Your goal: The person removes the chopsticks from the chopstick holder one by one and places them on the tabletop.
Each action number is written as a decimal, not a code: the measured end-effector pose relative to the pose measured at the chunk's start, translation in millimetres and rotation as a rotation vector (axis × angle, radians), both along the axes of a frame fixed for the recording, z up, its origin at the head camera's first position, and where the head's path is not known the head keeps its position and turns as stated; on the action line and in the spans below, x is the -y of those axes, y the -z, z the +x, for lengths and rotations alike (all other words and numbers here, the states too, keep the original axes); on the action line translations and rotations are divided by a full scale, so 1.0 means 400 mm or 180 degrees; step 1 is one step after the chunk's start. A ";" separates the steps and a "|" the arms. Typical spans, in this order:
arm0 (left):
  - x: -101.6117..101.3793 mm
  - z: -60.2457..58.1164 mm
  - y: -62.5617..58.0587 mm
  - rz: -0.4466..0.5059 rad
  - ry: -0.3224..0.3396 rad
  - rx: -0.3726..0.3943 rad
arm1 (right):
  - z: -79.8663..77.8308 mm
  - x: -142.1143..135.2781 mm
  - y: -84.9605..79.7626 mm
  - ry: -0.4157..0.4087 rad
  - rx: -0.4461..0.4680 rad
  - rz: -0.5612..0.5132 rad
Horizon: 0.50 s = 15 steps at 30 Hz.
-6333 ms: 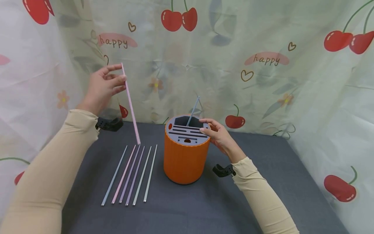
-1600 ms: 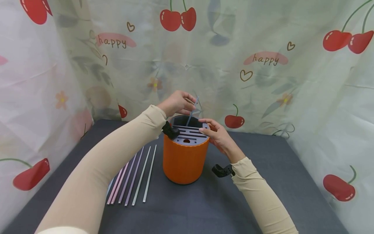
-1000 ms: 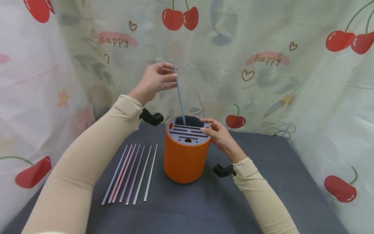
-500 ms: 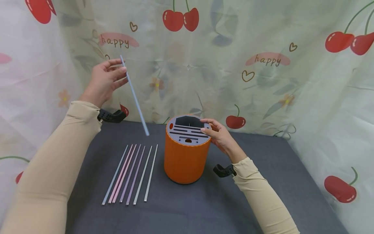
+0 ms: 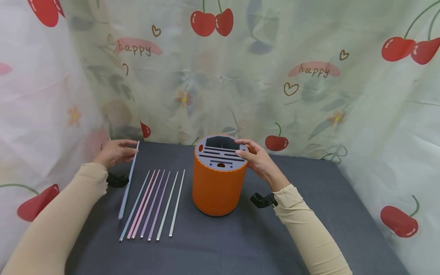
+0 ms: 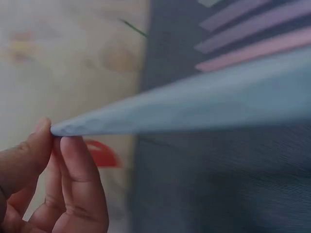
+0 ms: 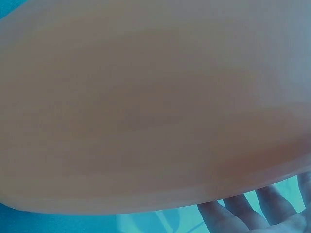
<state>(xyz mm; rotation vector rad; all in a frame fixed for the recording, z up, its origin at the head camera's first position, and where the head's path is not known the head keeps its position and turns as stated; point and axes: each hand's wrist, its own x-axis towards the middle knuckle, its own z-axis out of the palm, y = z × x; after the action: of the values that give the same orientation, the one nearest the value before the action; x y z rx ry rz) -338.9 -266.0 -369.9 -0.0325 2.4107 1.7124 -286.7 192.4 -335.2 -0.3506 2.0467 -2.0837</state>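
My left hand (image 5: pixel 117 152) pinches the upper end of a light-blue chopstick (image 5: pixel 128 183) between thumb and fingers, left of a row of chopsticks. In the left wrist view, this blue chopstick (image 6: pixel 194 102) runs from the fingertips off to the right. The row holds another blue chopstick (image 5: pixel 135 206), two pink chopsticks (image 5: pixel 141 210), two purple ones and two pale greenish ones, lying side by side. My right hand (image 5: pixel 259 160) grips the rim of an orange knife holder (image 5: pixel 218 193) with a grey slotted top. Its curved wall (image 7: pixel 146 121) fills most of the right wrist view.
The dark grey tablecloth (image 5: pixel 302 183) extends right of the holder and in front of it. A cherry-print curtain (image 5: pixel 254 95) hangs behind the table and along both sides. The holder's large rear compartment (image 5: pixel 221 142) faces up, with no chopstick showing above it.
My left hand has drawn the blue chopstick out of the holder, carried it left and lowered it beside the row. The pink chopstick held earliest now lies in the row. My right hand stays put.
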 end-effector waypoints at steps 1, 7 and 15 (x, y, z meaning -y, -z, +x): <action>0.004 0.000 0.023 -0.0103 0.0010 0.0072 | -0.001 0.000 0.001 0.0001 -0.0005 -0.0002; 0.005 0.007 0.131 -0.0450 -0.0151 0.0488 | -0.003 0.000 0.004 -0.0042 -0.0023 0.0003; -0.010 0.014 0.178 -0.0394 -0.0176 0.0700 | -0.003 0.000 0.003 0.0032 0.0005 0.0010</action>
<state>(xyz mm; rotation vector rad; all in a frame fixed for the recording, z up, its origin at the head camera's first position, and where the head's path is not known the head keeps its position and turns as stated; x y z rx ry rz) -333.5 -261.8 -441.0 -0.2911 2.3669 1.4910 -288.0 192.5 -336.3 -0.3386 2.0548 -2.0858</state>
